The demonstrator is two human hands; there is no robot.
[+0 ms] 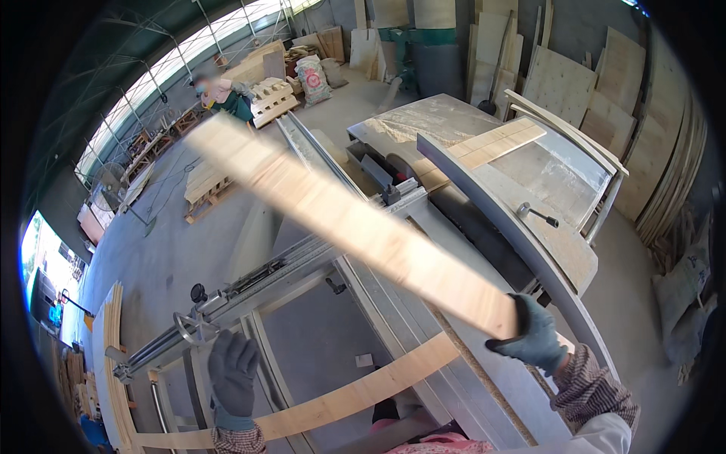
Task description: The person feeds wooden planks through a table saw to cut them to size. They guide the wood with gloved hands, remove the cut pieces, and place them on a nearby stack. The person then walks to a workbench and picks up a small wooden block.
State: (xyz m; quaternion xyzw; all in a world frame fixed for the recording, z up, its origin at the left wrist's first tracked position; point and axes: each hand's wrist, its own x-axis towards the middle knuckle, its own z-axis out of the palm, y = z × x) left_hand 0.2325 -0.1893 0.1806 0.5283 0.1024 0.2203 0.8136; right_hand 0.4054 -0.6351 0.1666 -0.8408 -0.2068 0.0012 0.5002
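My right hand (538, 333), in a grey-blue work glove, grips the near end of a long pale wooden board (378, 234). The board is raised at a slant over the sliding table saw, its far end blurred by motion. My left hand (233, 371), in a grey glove, is spread with nothing in it, above the saw's sliding frame (265, 333). Just beside the left wrist, a second long board (355, 395) lies across that frame, partly under my left forearm. Right of the raised board runs the saw's metal rip fence (495, 208).
Behind the fence a cut board piece (495, 144) rests on the dusty saw table (431, 113). A crosscut rail (249, 280) with a clamp knob lies left. Plywood sheets (560, 83) lean on the right wall. A person (219, 91) is at the far left, near stacked wood (272, 98).
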